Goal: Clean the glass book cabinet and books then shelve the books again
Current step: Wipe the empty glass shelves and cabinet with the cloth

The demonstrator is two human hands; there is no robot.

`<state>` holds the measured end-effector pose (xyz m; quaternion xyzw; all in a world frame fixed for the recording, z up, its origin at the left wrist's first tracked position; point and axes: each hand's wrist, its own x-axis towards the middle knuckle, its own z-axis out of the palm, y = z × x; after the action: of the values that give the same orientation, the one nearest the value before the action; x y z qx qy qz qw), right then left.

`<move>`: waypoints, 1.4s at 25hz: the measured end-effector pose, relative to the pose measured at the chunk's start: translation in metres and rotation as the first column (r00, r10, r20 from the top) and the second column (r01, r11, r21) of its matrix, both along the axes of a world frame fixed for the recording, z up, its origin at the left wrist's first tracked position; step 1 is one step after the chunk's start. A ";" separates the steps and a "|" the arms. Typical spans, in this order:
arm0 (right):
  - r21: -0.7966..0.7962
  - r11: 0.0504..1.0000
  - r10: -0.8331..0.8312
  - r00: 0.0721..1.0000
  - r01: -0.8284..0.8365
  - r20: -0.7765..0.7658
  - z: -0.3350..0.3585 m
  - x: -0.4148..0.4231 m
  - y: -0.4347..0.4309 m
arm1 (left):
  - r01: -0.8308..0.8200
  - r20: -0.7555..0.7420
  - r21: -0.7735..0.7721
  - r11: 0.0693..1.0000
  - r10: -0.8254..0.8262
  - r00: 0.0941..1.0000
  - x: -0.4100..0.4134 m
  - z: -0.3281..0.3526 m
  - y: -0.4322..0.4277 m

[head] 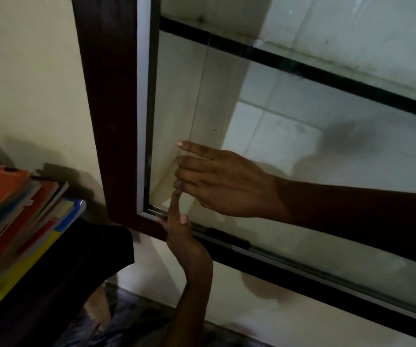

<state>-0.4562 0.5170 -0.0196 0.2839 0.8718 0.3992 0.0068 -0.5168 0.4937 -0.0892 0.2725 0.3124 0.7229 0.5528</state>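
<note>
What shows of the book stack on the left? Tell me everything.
The book stack lies flat at the lower left, beside the cabinet's dark wooden frame. It is thin soft-covered books and notebooks, an orange cover on top, red, yellow and blue below, edges unevenly fanned. It rests on something dark; nothing lies on it.
</note>
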 end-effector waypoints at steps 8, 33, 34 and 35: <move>0.015 0.995 0.099 0.991 -0.098 -0.091 -0.029 -0.006 -0.004 | -0.021 -0.674 0.170 0.985 0.132 0.726 -0.042 -0.092 -0.011; -0.267 0.919 -0.180 0.910 0.291 0.373 -0.038 -0.031 -0.016 | 0.119 -0.919 0.382 0.916 0.364 0.153 -0.085 -0.134 0.010; -0.268 0.918 -0.177 0.907 0.292 0.382 -0.036 -0.029 -0.017 | 0.093 -0.905 0.339 0.936 0.298 0.304 -0.078 -0.127 0.003; -0.257 0.935 -0.149 0.930 0.243 0.336 -0.034 -0.024 -0.018 | 0.080 -0.845 0.277 0.958 0.203 0.495 -0.069 -0.118 -0.006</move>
<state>-0.4806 0.4989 -0.0536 0.2999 0.8761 0.3021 0.2263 -0.5854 0.4878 -0.2074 0.6615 0.4516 0.5439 0.2504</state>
